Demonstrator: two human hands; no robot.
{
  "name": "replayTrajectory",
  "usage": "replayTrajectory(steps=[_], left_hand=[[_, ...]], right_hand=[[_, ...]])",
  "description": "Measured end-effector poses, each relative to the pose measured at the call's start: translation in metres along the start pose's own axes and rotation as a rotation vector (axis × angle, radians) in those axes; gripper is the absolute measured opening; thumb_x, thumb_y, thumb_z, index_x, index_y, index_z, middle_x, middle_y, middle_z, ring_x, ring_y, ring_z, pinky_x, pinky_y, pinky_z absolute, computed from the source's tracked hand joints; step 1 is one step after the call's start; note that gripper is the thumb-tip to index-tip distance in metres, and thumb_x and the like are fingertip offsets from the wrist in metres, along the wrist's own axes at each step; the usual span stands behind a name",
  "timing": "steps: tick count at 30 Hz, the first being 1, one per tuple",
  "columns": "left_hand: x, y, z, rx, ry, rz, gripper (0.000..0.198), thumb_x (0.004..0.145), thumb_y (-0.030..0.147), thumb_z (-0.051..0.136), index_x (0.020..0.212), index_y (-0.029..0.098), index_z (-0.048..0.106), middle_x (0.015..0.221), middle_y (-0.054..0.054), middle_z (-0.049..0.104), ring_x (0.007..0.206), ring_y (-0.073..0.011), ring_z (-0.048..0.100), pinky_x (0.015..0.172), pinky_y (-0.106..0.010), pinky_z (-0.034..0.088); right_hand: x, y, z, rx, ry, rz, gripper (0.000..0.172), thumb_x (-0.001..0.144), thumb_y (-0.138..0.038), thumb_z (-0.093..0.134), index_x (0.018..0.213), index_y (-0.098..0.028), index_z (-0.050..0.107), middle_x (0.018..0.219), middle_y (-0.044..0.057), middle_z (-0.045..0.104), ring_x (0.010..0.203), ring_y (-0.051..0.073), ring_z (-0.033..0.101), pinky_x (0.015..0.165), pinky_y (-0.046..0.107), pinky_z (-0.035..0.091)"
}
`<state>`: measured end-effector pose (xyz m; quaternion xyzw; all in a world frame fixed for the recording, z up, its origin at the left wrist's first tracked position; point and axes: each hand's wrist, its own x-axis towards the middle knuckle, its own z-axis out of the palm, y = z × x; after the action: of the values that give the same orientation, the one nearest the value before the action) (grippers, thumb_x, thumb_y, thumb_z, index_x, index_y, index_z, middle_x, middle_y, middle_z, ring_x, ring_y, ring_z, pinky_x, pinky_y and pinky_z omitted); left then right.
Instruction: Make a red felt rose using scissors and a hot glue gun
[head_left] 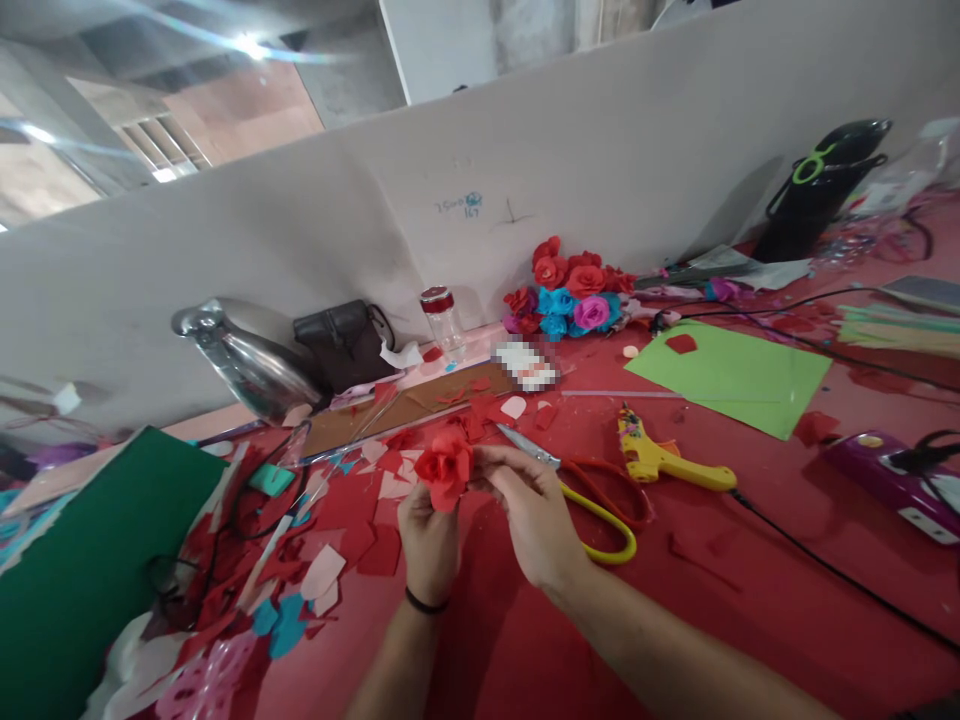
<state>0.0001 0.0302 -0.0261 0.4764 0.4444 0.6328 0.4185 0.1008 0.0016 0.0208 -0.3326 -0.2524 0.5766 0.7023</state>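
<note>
A red paper rose (447, 464) is held up over the red table, its petals layered around the centre. My left hand (429, 540) grips it from below, fingers closed at its base. The fingers of my right hand (534, 510) pinch at the rose's right edge; their tips are partly hidden. Behind and beside my right hand lie scissors with red and yellow handles (616, 548). Farther right, a yellow glue gun (667, 462) rests on its side. Cut red and pink paper pieces (349, 500) are scattered left of my left hand.
Paper roses (581, 290) are bunched by the partition wall. A steel flask (251, 365), a dark bag (341, 345) and a glass jar (442, 322) stand at the back. Green paper (739, 380), a purple power strip (892, 480) and black cables are on the right; a green board (97, 590) is left.
</note>
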Motion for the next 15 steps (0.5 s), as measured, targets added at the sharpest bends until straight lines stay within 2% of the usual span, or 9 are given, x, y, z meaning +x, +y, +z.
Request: replayTrajectory(steps=[3,7,11,15], left_hand=[[-0.001,0.006,0.005,-0.097,-0.043,-0.097,0.016,0.060,0.029,0.075,0.064,0.015,0.069,0.062,-0.001,0.065,0.061,-0.0130,0.057,0.061,-0.025,0.047],[-0.003,0.014,0.010,-0.156,-0.044,-0.152,0.016,0.059,0.029,0.077,0.063,0.015,0.068,0.061,0.000,0.064,0.058,-0.0111,0.054,0.060,-0.024,0.046],[-0.004,0.017,0.011,-0.169,-0.083,-0.166,0.016,0.062,0.030,0.075,0.064,0.016,0.068,0.061,0.000,0.064,0.059,-0.0123,0.055,0.062,-0.026,0.047],[-0.004,0.016,0.009,-0.100,-0.085,-0.133,0.015,0.062,0.028,0.074,0.058,0.015,0.066,0.057,0.000,0.062,0.058,-0.0128,0.055,0.060,-0.025,0.046]], right_hand=[[0.003,0.001,-0.002,-0.039,-0.025,0.001,0.014,0.070,-0.024,0.063,0.080,-0.019,0.072,0.067,0.001,0.068,0.062,0.013,0.061,0.064,0.028,0.050],[0.007,0.002,-0.004,-0.082,-0.016,0.017,0.015,0.068,-0.026,0.067,0.080,-0.017,0.070,0.060,-0.001,0.063,0.055,0.011,0.056,0.057,0.025,0.048],[0.010,0.001,-0.006,-0.209,-0.011,-0.046,0.013,0.066,-0.024,0.069,0.076,-0.018,0.073,0.075,0.000,0.060,0.053,0.008,0.052,0.052,0.024,0.047],[0.011,0.003,-0.009,-0.257,-0.040,-0.076,0.012,0.065,-0.027,0.071,0.075,-0.021,0.075,0.084,0.003,0.059,0.059,0.010,0.053,0.054,0.025,0.048]])
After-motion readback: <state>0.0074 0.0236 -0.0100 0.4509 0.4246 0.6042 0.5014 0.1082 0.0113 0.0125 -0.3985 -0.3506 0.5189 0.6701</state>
